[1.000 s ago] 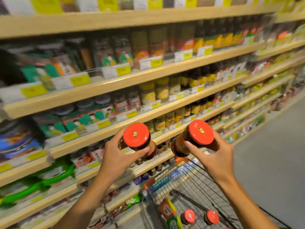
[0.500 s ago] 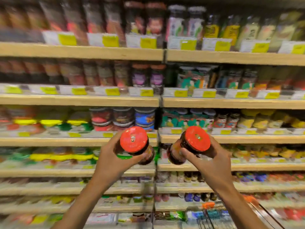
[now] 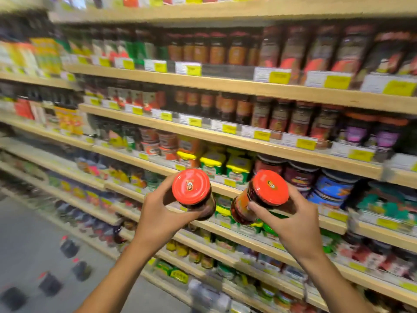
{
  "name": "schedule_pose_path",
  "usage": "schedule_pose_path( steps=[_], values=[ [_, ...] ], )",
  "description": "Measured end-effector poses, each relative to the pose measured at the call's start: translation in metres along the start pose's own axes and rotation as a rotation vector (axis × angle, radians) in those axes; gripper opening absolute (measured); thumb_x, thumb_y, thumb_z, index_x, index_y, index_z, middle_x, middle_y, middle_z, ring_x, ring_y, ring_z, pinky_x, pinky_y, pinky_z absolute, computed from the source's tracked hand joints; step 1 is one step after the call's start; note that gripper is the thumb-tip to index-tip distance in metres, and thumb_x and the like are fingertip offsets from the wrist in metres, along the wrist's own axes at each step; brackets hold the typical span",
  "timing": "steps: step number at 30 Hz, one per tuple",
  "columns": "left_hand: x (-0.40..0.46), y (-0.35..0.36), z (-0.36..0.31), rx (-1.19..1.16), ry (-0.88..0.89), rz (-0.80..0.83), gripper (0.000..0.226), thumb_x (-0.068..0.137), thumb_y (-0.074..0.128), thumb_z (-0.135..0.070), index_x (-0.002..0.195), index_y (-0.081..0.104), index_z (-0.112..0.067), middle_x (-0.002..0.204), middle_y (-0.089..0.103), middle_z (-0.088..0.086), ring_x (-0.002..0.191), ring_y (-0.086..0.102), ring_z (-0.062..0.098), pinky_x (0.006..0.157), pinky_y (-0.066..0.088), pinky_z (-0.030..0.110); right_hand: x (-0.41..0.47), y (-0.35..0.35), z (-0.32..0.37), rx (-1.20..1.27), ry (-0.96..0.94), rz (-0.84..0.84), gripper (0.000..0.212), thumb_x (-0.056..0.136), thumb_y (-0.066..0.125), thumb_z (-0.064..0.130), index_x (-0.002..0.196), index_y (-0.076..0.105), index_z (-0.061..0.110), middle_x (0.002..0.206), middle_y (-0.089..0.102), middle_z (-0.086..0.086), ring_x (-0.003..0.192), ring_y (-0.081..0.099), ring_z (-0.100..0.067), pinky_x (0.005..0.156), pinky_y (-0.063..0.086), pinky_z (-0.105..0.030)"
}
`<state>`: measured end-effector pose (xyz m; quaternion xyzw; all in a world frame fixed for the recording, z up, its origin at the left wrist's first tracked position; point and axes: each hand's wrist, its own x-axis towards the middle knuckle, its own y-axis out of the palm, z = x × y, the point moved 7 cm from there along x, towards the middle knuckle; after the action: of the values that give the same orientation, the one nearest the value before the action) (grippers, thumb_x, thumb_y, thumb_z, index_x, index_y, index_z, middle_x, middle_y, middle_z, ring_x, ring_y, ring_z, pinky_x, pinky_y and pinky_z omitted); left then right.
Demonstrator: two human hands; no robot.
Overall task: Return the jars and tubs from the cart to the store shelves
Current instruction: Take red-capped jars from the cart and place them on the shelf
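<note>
The left hand point(image 3: 161, 219) is wrapped closed around a jar with a red lid point(image 3: 191, 186), lid facing the camera. Just beside it, the right hand point(image 3: 293, 224) grips a second red-lidded jar point(image 3: 268, 188), tilted leftward. Both jars hang in the air before the wooden store shelves point(image 3: 248, 86), which are crowded with blurred jars and tubs.
</note>
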<state>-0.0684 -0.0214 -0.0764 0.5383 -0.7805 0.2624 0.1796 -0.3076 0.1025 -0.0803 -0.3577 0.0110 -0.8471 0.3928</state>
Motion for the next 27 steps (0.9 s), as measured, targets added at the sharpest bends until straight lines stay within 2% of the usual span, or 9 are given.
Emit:
schedule_pose_path(
  steps=[3,6,9,12,15,17,19,23,27],
  values=[
    [0.001,-0.039,0.003,0.041,0.010,-0.057,0.066,0.059,0.090,-0.027,0.117,0.061,-0.039,0.112,0.070,-0.024,0.109,0.066,0.000,0.088,0.050,0.013,0.008,0.040,0.014,0.017,-0.030,0.047,0.067,0.064,0.086,0.049,0.124,0.067,0.027,0.109,0.072,0.021,0.104,0.068,-0.002,0.089,0.054,-0.022],
    [0.005,-0.067,0.006,0.075,0.012,-0.099,0.067,0.059,0.089,-0.026,0.117,0.060,-0.040,0.112,0.068,-0.030,0.108,0.064,-0.005,0.087,0.048,0.008,0.017,0.073,0.019,0.047,-0.041,0.086,0.064,0.062,0.088,0.045,0.120,0.067,0.029,0.106,0.071,0.026,0.100,0.068,0.000,0.085,0.051,-0.013],
    [0.014,-0.084,0.008,0.105,0.028,-0.125,0.067,0.058,0.090,-0.029,0.116,0.060,-0.042,0.112,0.068,-0.028,0.108,0.065,-0.004,0.087,0.049,0.010,0.030,0.097,0.024,0.057,-0.071,0.120,0.066,0.062,0.088,0.046,0.121,0.068,0.025,0.107,0.070,0.026,0.101,0.065,0.004,0.083,0.048,-0.007],
    [0.030,-0.094,0.011,0.121,0.041,-0.140,0.062,0.061,0.091,-0.041,0.115,0.061,-0.051,0.113,0.069,-0.027,0.107,0.065,-0.003,0.088,0.050,0.012,0.050,0.115,0.026,0.062,-0.100,0.143,0.069,0.062,0.086,0.055,0.122,0.066,0.028,0.110,0.069,0.024,0.104,0.064,0.005,0.087,0.046,-0.007],
    [0.050,-0.103,0.018,0.107,0.034,-0.164,0.077,0.054,0.087,-0.064,0.123,0.062,-0.038,0.117,0.069,-0.021,0.111,0.065,0.002,0.091,0.052,0.018,0.072,0.129,0.027,0.089,-0.136,0.145,0.072,0.063,0.084,0.062,0.125,0.064,0.032,0.108,0.069,0.029,0.106,0.063,0.005,0.090,0.048,-0.010],
    [0.067,-0.106,0.024,0.126,0.043,-0.156,0.085,0.054,0.088,-0.062,0.127,0.062,-0.028,0.118,0.070,-0.017,0.112,0.066,0.005,0.093,0.053,0.022,0.090,0.136,0.028,0.107,-0.157,0.135,0.074,0.063,0.082,0.067,0.126,0.061,0.034,0.107,0.068,0.032,0.105,0.063,0.008,0.089,0.047,-0.007],
    [0.084,-0.111,0.027,0.150,0.060,-0.150,0.081,0.055,0.089,-0.052,0.127,0.062,-0.025,0.118,0.070,-0.017,0.112,0.066,0.005,0.092,0.053,0.020,0.108,0.143,0.030,0.137,-0.168,0.122,0.075,0.060,0.079,0.068,0.125,0.061,0.036,0.112,0.066,0.034,0.103,0.065,0.007,0.087,0.047,-0.007],
    [0.119,-0.117,0.029,0.176,0.099,-0.158,0.073,0.056,0.088,-0.044,0.123,0.062,-0.033,0.116,0.070,-0.021,0.109,0.066,0.001,0.088,0.052,0.015,0.141,0.154,0.029,0.167,-0.187,0.104,0.071,0.057,0.080,0.070,0.121,0.060,0.044,0.111,0.066,0.034,0.104,0.065,0.005,0.087,0.050,-0.010],
    [0.144,-0.124,0.034,0.154,0.130,-0.188,0.067,0.053,0.087,-0.048,0.115,0.063,-0.053,0.113,0.069,-0.028,0.106,0.065,-0.005,0.085,0.050,0.009,0.166,0.166,0.026,0.172,-0.179,0.107,0.075,0.057,0.081,0.066,0.123,0.066,0.034,0.110,0.068,0.030,0.104,0.066,0.001,0.086,0.052,-0.013]
  ],
)
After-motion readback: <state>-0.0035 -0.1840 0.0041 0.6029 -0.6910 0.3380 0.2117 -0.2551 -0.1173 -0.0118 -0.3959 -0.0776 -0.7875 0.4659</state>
